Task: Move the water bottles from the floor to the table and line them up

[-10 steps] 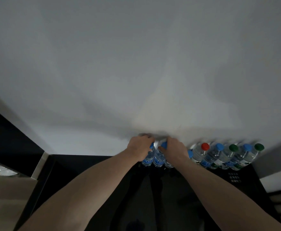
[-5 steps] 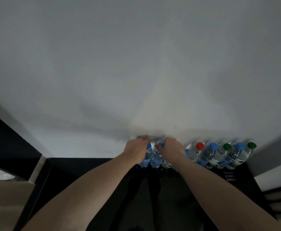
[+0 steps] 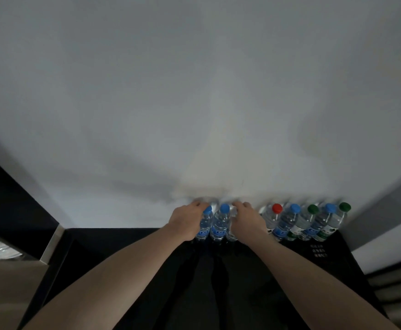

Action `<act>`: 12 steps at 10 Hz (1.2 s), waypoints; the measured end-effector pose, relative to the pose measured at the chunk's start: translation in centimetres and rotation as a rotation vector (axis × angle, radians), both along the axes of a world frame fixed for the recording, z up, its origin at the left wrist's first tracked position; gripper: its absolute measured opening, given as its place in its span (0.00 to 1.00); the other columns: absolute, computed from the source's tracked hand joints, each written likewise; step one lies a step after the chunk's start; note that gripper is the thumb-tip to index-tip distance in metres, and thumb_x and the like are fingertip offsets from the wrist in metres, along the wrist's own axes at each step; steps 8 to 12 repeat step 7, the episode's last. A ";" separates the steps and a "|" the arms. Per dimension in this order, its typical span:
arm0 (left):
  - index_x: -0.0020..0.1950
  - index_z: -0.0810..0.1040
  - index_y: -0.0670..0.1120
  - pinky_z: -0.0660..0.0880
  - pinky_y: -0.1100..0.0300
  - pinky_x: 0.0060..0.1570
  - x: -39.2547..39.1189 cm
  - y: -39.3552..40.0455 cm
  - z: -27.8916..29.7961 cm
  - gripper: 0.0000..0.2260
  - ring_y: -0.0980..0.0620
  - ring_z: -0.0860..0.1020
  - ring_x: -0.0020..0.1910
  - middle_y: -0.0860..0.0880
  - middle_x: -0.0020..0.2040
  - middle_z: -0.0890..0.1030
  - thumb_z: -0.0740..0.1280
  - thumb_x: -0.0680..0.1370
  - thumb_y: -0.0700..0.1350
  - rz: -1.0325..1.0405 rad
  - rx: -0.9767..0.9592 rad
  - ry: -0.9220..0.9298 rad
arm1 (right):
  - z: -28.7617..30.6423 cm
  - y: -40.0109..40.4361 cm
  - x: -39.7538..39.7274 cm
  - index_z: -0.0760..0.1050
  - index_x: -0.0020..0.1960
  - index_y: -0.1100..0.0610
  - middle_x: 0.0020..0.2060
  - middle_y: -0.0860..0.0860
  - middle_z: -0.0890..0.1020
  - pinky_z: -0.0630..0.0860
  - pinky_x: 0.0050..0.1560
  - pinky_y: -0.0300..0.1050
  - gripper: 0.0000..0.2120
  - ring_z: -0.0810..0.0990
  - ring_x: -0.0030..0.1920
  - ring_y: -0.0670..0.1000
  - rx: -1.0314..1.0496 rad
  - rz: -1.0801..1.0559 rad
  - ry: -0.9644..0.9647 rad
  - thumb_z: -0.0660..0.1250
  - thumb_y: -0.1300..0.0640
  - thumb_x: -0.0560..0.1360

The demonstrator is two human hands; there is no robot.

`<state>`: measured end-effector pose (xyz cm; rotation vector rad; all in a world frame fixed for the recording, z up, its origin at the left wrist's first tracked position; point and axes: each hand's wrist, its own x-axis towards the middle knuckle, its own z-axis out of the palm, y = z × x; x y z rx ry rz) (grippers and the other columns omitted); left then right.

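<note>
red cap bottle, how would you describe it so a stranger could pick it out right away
Look at the black table pushed against the white wall, where a row of water bottles stands along the far edge. To the right of the right hand stand five more bottles; the red cap bottle is the first. Its neighbours have blue or green caps.

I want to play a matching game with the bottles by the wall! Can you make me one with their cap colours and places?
Things:
1. red-capped bottle
2. bottle at the far right end
3. bottle gripped by the left hand

Descriptions:
A. green cap
B. just right of the right hand
C. blue cap, left end of the row

Pairs: 1-B, 2-A, 3-C
</note>
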<state>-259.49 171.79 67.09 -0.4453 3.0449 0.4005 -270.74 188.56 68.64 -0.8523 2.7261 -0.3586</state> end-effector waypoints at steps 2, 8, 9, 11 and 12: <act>0.82 0.51 0.56 0.75 0.54 0.52 0.5 1.0 -1.2 0.36 0.44 0.78 0.60 0.48 0.73 0.70 0.64 0.79 0.38 0.018 0.090 -0.108 | -1.4 2.6 0.4 0.61 0.77 0.47 0.73 0.50 0.65 0.80 0.55 0.54 0.33 0.79 0.61 0.59 0.057 0.134 -0.056 0.63 0.64 0.75; 0.81 0.45 0.62 0.74 0.54 0.58 2.1 1.9 -0.1 0.39 0.44 0.75 0.67 0.48 0.78 0.66 0.61 0.79 0.37 0.123 0.292 -0.163 | -1.4 3.5 1.6 0.55 0.80 0.50 0.79 0.49 0.57 0.75 0.65 0.57 0.37 0.70 0.72 0.58 -0.058 0.176 -0.126 0.66 0.63 0.75; 0.81 0.45 0.62 0.74 0.54 0.58 2.1 1.9 -0.1 0.39 0.44 0.75 0.67 0.48 0.78 0.66 0.61 0.79 0.37 0.123 0.292 -0.163 | -1.4 3.5 1.6 0.55 0.80 0.50 0.79 0.49 0.57 0.75 0.65 0.57 0.37 0.70 0.72 0.58 -0.058 0.176 -0.126 0.66 0.63 0.75; 0.81 0.45 0.62 0.74 0.54 0.58 2.1 1.9 -0.1 0.39 0.44 0.75 0.67 0.48 0.78 0.66 0.61 0.79 0.37 0.123 0.292 -0.163 | -1.4 3.5 1.6 0.55 0.80 0.50 0.79 0.49 0.57 0.75 0.65 0.57 0.37 0.70 0.72 0.58 -0.058 0.176 -0.126 0.66 0.63 0.75; 0.81 0.45 0.62 0.74 0.54 0.58 2.1 1.9 -0.1 0.39 0.44 0.75 0.67 0.48 0.78 0.66 0.61 0.79 0.37 0.123 0.292 -0.163 | -1.4 3.5 1.6 0.55 0.80 0.50 0.79 0.49 0.57 0.75 0.65 0.57 0.37 0.70 0.72 0.58 -0.058 0.176 -0.126 0.66 0.63 0.75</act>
